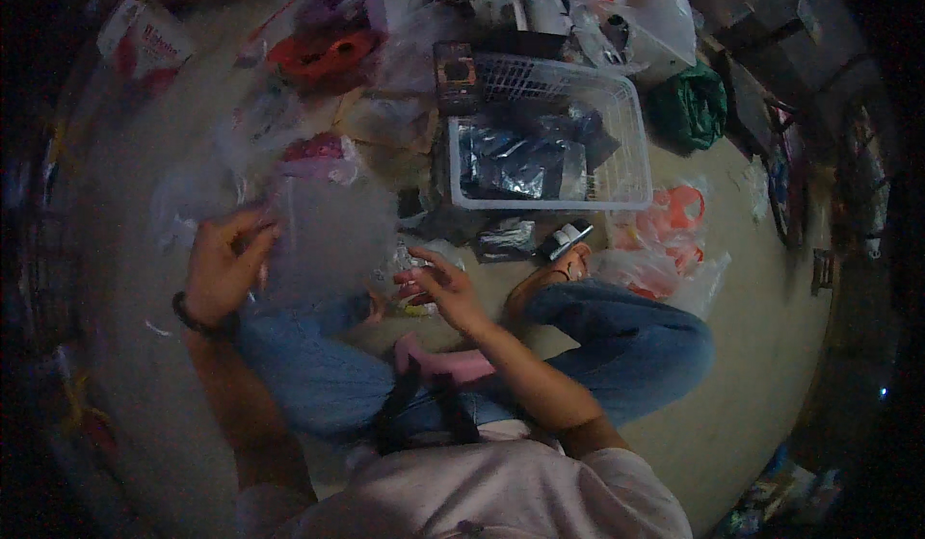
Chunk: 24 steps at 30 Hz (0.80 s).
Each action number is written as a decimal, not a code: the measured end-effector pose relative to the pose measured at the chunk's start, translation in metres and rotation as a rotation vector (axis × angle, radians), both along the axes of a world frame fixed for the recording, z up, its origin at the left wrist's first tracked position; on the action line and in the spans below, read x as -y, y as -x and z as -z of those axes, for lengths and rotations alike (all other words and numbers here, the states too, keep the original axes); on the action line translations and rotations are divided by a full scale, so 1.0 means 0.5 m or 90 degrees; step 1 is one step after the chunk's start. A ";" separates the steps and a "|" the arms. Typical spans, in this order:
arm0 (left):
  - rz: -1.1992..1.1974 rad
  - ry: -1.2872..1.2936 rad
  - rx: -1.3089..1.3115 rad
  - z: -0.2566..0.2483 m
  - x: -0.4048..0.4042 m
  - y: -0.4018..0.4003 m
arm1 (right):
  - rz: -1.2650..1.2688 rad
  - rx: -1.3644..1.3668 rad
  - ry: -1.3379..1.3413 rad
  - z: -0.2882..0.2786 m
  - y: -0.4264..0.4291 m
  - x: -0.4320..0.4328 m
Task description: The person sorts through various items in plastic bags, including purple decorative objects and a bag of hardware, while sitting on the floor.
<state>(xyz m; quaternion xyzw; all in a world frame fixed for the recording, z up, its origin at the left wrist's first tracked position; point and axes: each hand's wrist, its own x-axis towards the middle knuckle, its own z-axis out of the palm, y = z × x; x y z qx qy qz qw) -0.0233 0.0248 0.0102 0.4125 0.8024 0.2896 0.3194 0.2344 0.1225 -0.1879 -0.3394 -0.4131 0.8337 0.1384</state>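
Note:
My left hand [227, 264], with a dark band at the wrist, pinches the left edge of a clear, thin plastic bag or sheet [332, 235], its fingertips curled together. The sheet stands over my bent leg and looks hazy. Just right of it, my right hand [437, 286] hangs with spread fingers and holds nothing that I can see. Beneath and behind the right fingers lies a small clear plastic packet [405, 253]. Something pink [448, 365] rests in my lap, near dark straps.
A white plastic basket [549, 205] holding dark, shiny packets stands ahead. Near it lie dark packets [506, 240], a black and silver object [567, 240], red and clear bags [661, 250], a green bag [694, 109] and an orange-red bag [325, 55]. A boxy dark meter [457, 76] sits at the basket's corner.

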 end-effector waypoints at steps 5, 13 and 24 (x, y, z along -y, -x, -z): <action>-0.092 -0.093 -0.029 0.023 0.009 -0.003 | -0.013 0.039 -0.182 0.007 -0.001 -0.039; -0.071 -0.088 -0.335 0.042 0.020 0.029 | -0.096 0.173 -0.708 -0.037 0.106 -0.116; -0.027 -0.068 -0.260 0.033 0.022 0.021 | -0.098 0.283 -0.858 0.028 0.137 -0.111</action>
